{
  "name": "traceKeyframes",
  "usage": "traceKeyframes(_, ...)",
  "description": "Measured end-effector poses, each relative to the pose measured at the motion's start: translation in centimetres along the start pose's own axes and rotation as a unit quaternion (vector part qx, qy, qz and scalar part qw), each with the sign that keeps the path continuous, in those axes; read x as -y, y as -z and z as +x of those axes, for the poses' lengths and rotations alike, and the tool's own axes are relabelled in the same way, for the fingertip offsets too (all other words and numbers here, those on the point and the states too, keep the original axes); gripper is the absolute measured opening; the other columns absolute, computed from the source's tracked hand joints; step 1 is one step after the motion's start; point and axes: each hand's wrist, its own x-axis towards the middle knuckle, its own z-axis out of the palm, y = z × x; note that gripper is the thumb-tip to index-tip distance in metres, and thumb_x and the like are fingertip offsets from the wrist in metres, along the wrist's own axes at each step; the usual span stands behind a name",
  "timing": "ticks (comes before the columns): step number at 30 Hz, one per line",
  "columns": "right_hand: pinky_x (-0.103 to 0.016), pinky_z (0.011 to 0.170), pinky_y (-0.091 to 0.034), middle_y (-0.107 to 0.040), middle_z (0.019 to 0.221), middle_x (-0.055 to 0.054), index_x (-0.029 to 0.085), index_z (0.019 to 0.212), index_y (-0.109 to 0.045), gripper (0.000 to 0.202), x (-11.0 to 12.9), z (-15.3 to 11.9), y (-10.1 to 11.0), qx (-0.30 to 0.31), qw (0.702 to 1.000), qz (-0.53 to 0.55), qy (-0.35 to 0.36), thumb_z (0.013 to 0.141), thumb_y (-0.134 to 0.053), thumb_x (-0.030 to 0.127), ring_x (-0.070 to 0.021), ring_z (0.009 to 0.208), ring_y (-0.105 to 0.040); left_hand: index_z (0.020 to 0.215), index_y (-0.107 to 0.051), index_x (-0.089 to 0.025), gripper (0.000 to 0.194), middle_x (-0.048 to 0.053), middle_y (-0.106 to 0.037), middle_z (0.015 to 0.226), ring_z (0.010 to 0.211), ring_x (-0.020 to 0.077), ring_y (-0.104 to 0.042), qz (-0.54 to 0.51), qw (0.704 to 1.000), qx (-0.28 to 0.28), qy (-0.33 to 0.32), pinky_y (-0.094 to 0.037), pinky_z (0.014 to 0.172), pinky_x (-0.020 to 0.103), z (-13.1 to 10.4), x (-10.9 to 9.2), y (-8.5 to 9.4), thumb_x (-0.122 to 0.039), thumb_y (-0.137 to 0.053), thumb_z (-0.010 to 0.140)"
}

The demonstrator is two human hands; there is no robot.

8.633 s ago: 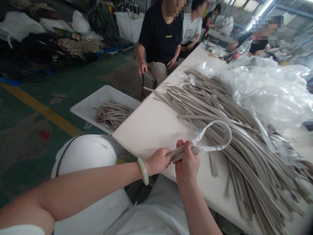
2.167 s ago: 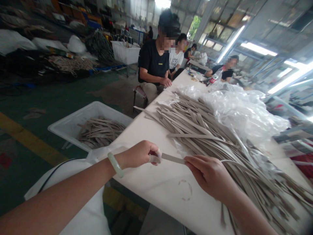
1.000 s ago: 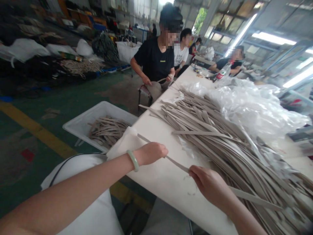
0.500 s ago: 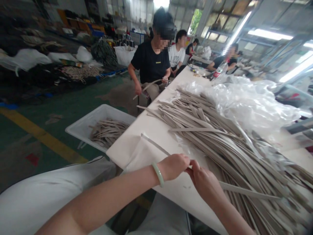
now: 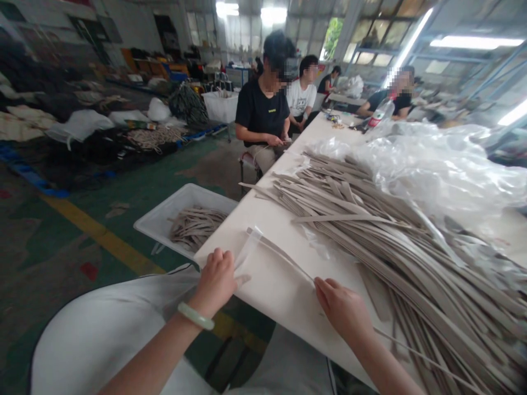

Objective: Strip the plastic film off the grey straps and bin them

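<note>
My left hand (image 5: 216,280), with a pale green bangle at the wrist, is closed at the near left edge of the table, gripping the lower end of a clear plastic strip (image 5: 250,246). The strip's upper end meets the tip of a long grey-beige band (image 5: 284,254). Pinched around that band, my right hand (image 5: 343,307) is above the table, and the band runs on behind it toward the lower right. A large pile of similar bands (image 5: 382,236) lies just to the right.
Crumpled clear plastic (image 5: 444,159) and a red-labelled bottle (image 5: 381,114) are on the white table (image 5: 263,280). A white tub (image 5: 158,220) of bands stands left of it. A person in black (image 5: 263,112) sits at the table's far left side; others are beyond.
My left hand has moved left and down, away from my right hand, drawing the plastic strip. The seated person's hands have come together. The view has shifted slightly left.
</note>
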Motion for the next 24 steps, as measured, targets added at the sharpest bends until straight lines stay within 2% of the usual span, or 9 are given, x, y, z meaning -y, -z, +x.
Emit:
traceKeyframes(3,-0.026,0.051,-0.030,-0.068,0.080,-0.003,0.020,0.100,-0.063,0.026,-0.3,-0.2,-0.4,-0.024,1.000,0.003,0.008,0.097,-0.038,0.025,-0.0139,0.060,-0.064,0.073,-0.053,-0.015,0.010,0.007,-0.057,0.080,0.082,0.0224,-0.056,-0.047,0.994,0.099,-0.006,-0.047,0.078,0.036,-1.1,2.0,0.2,-0.019,-0.056,0.081)
traceKeyframes(6,-0.026,0.051,-0.030,-0.068,0.079,-0.003,0.020,0.101,-0.064,0.027,-1.0,-0.4,-0.6,-0.035,0.999,0.002,0.024,0.096,-0.038,0.023,-0.0129,0.058,-0.062,0.067,-0.056,-0.015,0.022,0.001,-0.055,0.060,0.055,0.0140,-0.051,-0.287,0.940,0.179,0.054,-0.045,0.052,0.023,1.3,4.9,2.8,-0.024,-0.049,0.086)
traceKeyframes(9,-0.026,0.050,-0.030,-0.068,0.081,-0.002,0.021,0.105,-0.064,0.027,-1.8,-0.7,-0.8,-0.040,0.998,-0.001,0.049,0.094,-0.040,0.020,-0.0118,0.057,-0.059,0.079,-0.060,-0.013,0.041,-0.001,-0.058,0.062,0.057,0.0101,-0.054,-0.503,0.853,0.096,0.101,-0.044,0.048,0.016,5.8,8.9,7.0,-0.032,-0.027,0.095)
traceKeyframes(13,-0.025,0.051,-0.031,-0.068,0.081,-0.002,0.022,0.108,-0.063,0.029,-2.3,-0.9,-1.0,-0.035,0.998,-0.003,0.057,0.093,-0.039,0.019,-0.0128,0.059,-0.059,0.103,-0.056,-0.016,0.072,-0.001,-0.066,0.096,0.105,0.0150,-0.056,-0.565,0.818,-0.048,0.094,-0.049,0.082,0.023,9.9,11.7,9.4,-0.040,0.011,0.096)
traceKeyframes(15,-0.024,0.053,-0.032,-0.068,0.082,-0.003,0.022,0.105,-0.064,0.028,-2.4,-0.8,-0.8,-0.025,0.998,0.033,0.052,0.094,-0.039,0.021,-0.0129,0.060,-0.060,0.118,-0.049,-0.020,0.060,0.002,-0.061,0.118,0.115,0.0202,-0.052,-0.565,0.817,-0.070,0.093,-0.047,0.092,0.035,9.9,10.7,8.2,-0.053,-0.005,0.096)
traceKeyframes(17,-0.023,0.054,-0.034,-0.068,0.082,-0.003,0.022,0.098,-0.066,0.028,-2.5,-0.5,-0.3,-0.013,0.995,0.093,0.042,0.094,-0.038,0.023,-0.0128,0.062,-0.060,0.130,-0.041,-0.022,0.052,0.009,-0.053,0.130,0.119,0.0227,-0.050,-0.515,0.855,-0.039,0.054,-0.043,0.099,0.042,9.0,8.1,5.9,-0.055,-0.042,0.089)
traceKeyframes(19,-0.022,0.056,-0.035,-0.068,0.081,-0.004,0.022,0.091,-0.067,0.030,-2.4,-0.1,0.4,-0.001,0.986,0.161,0.034,0.094,-0.038,0.025,-0.0134,0.065,-0.061,0.133,-0.040,-0.019,0.063,0.015,-0.048,0.134,0.125,0.0255,-0.045,-0.359,0.929,0.058,-0.074,-0.037,0.105,0.046,7.6,4.6,3.5,-0.049,-0.060,0.082)
traceKeyframes(20,-0.022,0.057,-0.036,-0.068,0.079,-0.004,0.022,0.087,-0.068,0.030,-2.2,0.1,0.7,0.006,0.980,0.195,0.034,0.094,-0.039,0.025,-0.0138,0.066,-0.061,0.133,-0.041,-0.017,0.066,0.017,-0.045,0.137,0.129,0.0270,-0.041,-0.279,0.942,0.095,-0.158,-0.033,0.108,0.047,7.0,2.7,2.4,-0.048,-0.063,0.079)
traceKeyframes(24,-0.022,0.056,-0.038,-0.064,0.069,-0.002,0.018,0.074,-0.064,0.030,-0.6,0.9,1.8,0.054,0.947,0.316,0.031,0.092,-0.041,0.023,-0.0122,0.058,-0.058,0.119,-0.052,-0.010,0.056,0.018,-0.055,0.122,0.122,0.0290,-0.044,-0.070,0.893,0.177,-0.408,-0.033,0.107,0.046,6.0,-3.9,-1.0,-0.046,-0.065,0.079)
